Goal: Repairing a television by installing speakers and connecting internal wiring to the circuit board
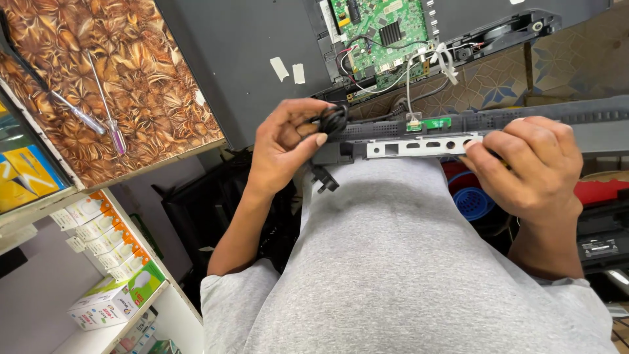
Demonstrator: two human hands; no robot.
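Observation:
A long dark plastic frame strip (557,115) with a silver metal port plate (419,146) lies across my lap. My left hand (285,147) is closed on a coiled black cable (333,120) at the strip's left end. My right hand (527,167) grips the strip just right of the port plate, fingers curled over its lower edge. A small green board (436,122) sits on the strip, joined by thin wires to a large green circuit board (380,33) on the grey back of a flat panel (242,59).
Two screwdrivers (108,111) lie on a brown patterned surface (151,85) at the upper left. Shelves with several small boxes (108,262) stand at the lower left. A blue round part (473,202) and a red item (599,191) sit under my right arm.

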